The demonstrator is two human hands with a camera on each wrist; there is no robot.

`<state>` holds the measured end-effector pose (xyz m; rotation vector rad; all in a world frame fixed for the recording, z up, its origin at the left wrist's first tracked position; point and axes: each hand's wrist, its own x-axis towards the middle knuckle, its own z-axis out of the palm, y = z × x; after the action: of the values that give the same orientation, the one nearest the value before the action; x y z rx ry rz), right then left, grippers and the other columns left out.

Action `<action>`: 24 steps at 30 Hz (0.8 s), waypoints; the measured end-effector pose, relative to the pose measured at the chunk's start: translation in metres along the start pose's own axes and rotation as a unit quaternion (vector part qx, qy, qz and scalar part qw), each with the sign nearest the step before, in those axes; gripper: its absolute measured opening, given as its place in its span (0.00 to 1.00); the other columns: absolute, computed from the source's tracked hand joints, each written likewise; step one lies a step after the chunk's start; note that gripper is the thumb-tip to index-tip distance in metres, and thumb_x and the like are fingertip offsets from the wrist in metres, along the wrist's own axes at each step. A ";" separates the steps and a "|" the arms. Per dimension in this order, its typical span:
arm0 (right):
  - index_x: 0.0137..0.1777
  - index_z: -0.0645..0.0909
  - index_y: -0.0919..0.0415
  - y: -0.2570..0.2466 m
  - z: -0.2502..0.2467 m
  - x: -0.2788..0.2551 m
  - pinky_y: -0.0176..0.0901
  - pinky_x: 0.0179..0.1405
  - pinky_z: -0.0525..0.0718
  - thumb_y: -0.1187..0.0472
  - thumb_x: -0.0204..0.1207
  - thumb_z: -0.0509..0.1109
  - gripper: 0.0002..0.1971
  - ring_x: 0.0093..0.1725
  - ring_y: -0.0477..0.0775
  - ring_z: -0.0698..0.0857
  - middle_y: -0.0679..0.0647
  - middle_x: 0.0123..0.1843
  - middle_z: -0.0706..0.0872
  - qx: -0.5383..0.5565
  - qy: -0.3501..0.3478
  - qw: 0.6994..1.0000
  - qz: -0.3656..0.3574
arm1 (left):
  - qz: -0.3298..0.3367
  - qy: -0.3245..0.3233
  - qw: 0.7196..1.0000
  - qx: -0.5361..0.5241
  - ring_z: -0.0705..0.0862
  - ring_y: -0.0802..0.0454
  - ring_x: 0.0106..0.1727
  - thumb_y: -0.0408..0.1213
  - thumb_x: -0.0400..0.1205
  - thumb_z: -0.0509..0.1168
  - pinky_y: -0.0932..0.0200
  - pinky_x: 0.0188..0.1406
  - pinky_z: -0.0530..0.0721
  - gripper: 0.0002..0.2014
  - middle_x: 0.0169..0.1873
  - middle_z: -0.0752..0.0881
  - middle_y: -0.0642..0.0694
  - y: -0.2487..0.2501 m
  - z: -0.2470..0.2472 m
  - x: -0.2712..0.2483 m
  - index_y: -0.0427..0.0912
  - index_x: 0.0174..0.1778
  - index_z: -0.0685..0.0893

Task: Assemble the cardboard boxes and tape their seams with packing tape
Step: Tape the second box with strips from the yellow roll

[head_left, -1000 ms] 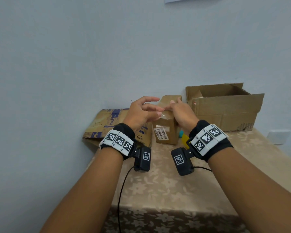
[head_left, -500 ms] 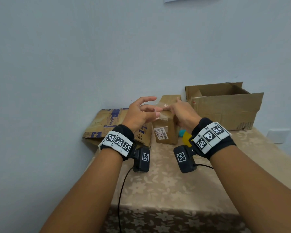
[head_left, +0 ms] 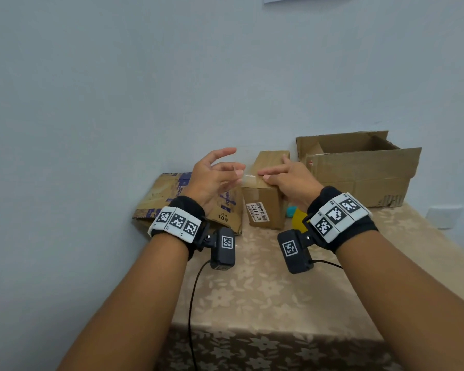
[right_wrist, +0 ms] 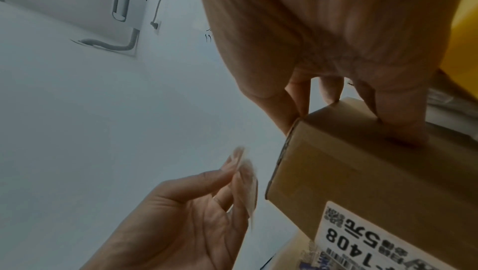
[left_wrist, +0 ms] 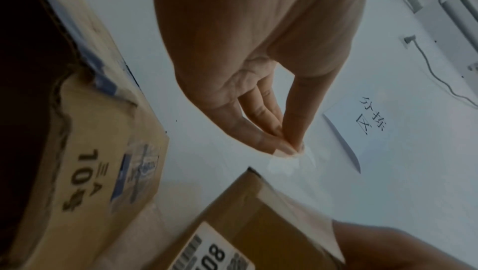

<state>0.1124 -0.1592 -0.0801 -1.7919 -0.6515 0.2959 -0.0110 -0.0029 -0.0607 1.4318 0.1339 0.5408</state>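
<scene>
A small closed cardboard box (head_left: 265, 199) with a white label stands at the back of the table, also seen in the wrist views (left_wrist: 258, 229) (right_wrist: 375, 172). My right hand (head_left: 284, 178) holds its top, fingers across the lid and thumb (right_wrist: 401, 127) on its side. My left hand (head_left: 220, 175) hovers just left of the box, thumb and fingertips pinching the end of a clear tape strip (left_wrist: 287, 162) that runs to the box's top front edge (head_left: 248, 179).
A flattened printed carton (head_left: 188, 202) leans against the wall at the left. A large open cardboard box (head_left: 359, 170) stands at the back right. Yellow (head_left: 298, 223) and teal (head_left: 291, 211) items lie behind my right wrist. The patterned tablecloth (head_left: 252, 290) ends near me.
My left hand has drawn slightly left, away from the small box, with the tape end. My right hand has spread its fingers over the box top.
</scene>
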 end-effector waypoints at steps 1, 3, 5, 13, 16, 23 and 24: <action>0.42 0.93 0.40 0.000 0.001 -0.001 0.66 0.83 0.71 0.66 0.82 0.74 0.17 0.90 0.65 0.57 0.58 0.93 0.47 0.002 0.002 1.000 -0.004 | -0.004 -0.006 1.000 0.007 0.92 0.51 0.48 0.19 0.78 0.74 0.60 0.45 0.91 0.26 0.48 0.93 0.41 -0.002 0.002 0.000 0.43 0.71 0.83; 0.39 0.94 0.39 -0.001 0.001 -0.001 0.65 0.80 0.74 0.66 0.81 0.74 0.19 0.89 0.66 0.61 0.57 0.93 0.48 0.013 0.009 1.000 0.000 | -0.008 -0.020 1.000 0.020 0.92 0.51 0.46 0.18 0.78 0.74 0.60 0.44 0.91 0.26 0.45 0.94 0.42 -0.006 0.008 0.000 0.42 0.71 0.83; 0.50 0.95 0.45 -0.003 0.004 -0.001 0.65 0.76 0.79 0.66 0.79 0.70 0.15 0.84 0.66 0.70 0.58 0.92 0.55 0.034 0.035 0.999 0.013 | -0.008 -0.034 0.999 0.034 0.92 0.50 0.46 0.18 0.77 0.74 0.59 0.44 0.91 0.26 0.43 0.94 0.43 -0.009 0.012 -0.001 0.42 0.70 0.83; 0.62 0.86 0.28 -0.016 0.002 -0.008 0.63 0.72 0.83 0.61 0.68 0.65 0.29 0.82 0.66 0.74 0.56 0.92 0.56 0.054 -0.008 0.998 0.036 | 0.044 -0.046 0.993 0.099 0.92 0.50 0.46 0.18 0.77 0.75 0.56 0.45 0.91 0.26 0.46 0.93 0.39 -0.016 0.019 -0.002 0.41 0.69 0.83; 0.57 0.91 0.39 -0.016 0.000 -0.013 0.65 0.75 0.80 0.65 0.60 0.61 0.30 0.85 0.64 0.69 0.48 0.94 0.47 0.059 -0.017 0.997 0.043 | 0.049 -0.043 0.993 0.103 0.92 0.50 0.47 0.18 0.77 0.75 0.55 0.46 0.91 0.26 0.46 0.94 0.39 -0.018 0.018 -0.002 0.41 0.70 0.82; 0.56 0.90 0.69 -0.017 -0.005 -0.020 0.55 0.66 0.78 0.72 0.71 0.67 0.16 0.81 0.56 0.68 0.45 0.94 0.47 0.072 -0.035 0.995 0.057 | 0.053 -0.042 0.992 0.106 0.92 0.48 0.49 0.19 0.78 0.75 0.51 0.51 0.93 0.26 0.48 0.93 0.38 -0.021 0.014 -0.001 0.42 0.69 0.82; 0.60 0.91 0.66 -0.018 -0.005 -0.021 0.54 0.65 0.76 0.72 0.71 0.67 0.19 0.85 0.59 0.64 0.45 0.94 0.46 0.071 -0.035 0.995 0.060 | 0.053 -0.041 0.992 0.107 0.92 0.48 0.49 0.19 0.78 0.75 0.50 0.52 0.93 0.26 0.48 0.93 0.38 -0.021 0.014 -0.001 0.43 0.69 0.82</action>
<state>0.0928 -0.1710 -0.0643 -1.6936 -0.5586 0.4756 -0.0004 -0.0166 -0.0793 1.6751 0.0515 0.5664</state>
